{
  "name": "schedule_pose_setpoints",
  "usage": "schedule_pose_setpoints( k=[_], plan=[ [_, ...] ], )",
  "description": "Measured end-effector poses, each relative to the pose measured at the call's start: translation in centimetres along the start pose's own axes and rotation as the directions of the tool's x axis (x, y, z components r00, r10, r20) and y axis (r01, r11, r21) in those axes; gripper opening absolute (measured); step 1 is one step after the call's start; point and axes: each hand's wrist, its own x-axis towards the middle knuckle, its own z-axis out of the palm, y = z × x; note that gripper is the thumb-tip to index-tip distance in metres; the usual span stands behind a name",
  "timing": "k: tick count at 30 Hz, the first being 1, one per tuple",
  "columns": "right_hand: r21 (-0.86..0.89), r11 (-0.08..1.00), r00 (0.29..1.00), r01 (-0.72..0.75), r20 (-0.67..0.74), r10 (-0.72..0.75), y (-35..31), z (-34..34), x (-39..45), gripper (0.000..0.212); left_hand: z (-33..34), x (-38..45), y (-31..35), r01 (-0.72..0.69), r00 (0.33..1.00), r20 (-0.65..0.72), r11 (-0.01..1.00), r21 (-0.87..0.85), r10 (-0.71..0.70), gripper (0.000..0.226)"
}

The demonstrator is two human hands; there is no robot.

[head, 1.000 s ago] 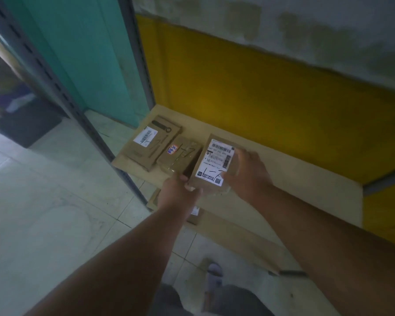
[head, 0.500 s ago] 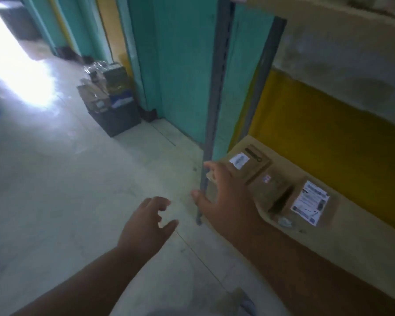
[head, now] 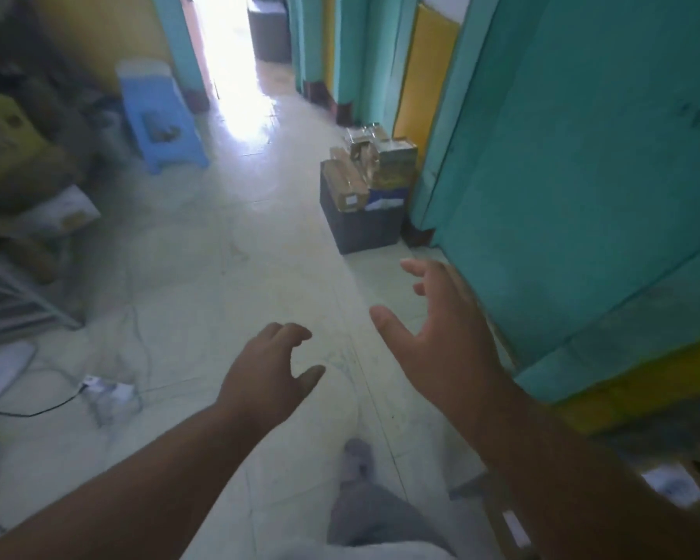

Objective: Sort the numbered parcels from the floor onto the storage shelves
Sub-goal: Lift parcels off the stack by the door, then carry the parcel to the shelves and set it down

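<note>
Facing down the tiled corridor from the head view, the only view supplied, I record both hands raised over the floor (head: 203,276) and carrying nothing. My left hand (head: 269,367) hangs with loosely curled fingers and thumb apart from them, gripping no item. My right hand (head: 441,341) is spread, fingers fanned and slightly bent, close beside the teal wall panel (head: 582,155) but not visibly touching it. I judge this posture to be that of hands freed for the next pickup.

Parcels: a dark crate (head: 362,228) stands on the floor against the teal wall, well ahead of both hands, with several brown parcels (head: 346,187) standing upright in it and rising above its rim; numbers are too blurred to read. At the lower right edge a labelled parcel (head: 669,485) lies partly hidden behind my right forearm, apparently on a low shelf.

Other items: a blue stool (head: 160,115) further down on the left, and a power strip (head: 106,392) with cable on the floor, a possible trip hazard.
</note>
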Motion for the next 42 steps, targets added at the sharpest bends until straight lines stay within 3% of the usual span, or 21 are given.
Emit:
schedule_pose_setpoints(
  k=[5, 12, 19, 27, 37, 42],
  plan=[
    [0.033, 0.997, 0.995, 0.065, 0.078, -0.067, -1.9, 3.6, 12.7, 0.052, -4.1, 8.7, -2.9, 0.132, 0.988, -0.08, 0.991, -0.012, -0.132, 0.049],
    [0.105, 0.982, 0.984, 0.158, 0.068, -0.165, -6.6, 10.6, 29.2, 0.045, -9.4, 21.7, -8.8, 0.24, 0.956, -0.169, 0.97, -0.03, -0.242, 0.049],
    [0.08, 0.996, 0.999, -0.032, -0.021, 0.034, -5.3, 14.7, 41.9, 0.041, -12.3, 40.7, -13.1, 0.086, 0.995, -0.052, 0.996, -0.005, -0.086, 0.047],
    [0.0, 0.966, 0.912, -0.258, -0.329, 0.244, 1.1, 12.5, 54.7, 0.038, -11.3, 63.0, -7.4, -0.178, 0.976, 0.13, 0.984, -0.003, 0.177, 0.04],
    [-0.041, 0.961, 0.923, -0.272, -0.293, 0.249, 8.2, 13.7, 77.6, 0.045, -10.1, 83.5, -5.2, -0.176, 0.953, 0.26, 0.983, 0.048, 0.158, 0.048],
    [-0.05, 0.939, 0.888, -0.34, -0.344, 0.304, 11.1, 16.8, 86.7, 0.048, -8.5, 95.7, -5.5, -0.249, 0.907, 0.357, 0.968, 0.031, 0.222, 0.045]
  ],
)
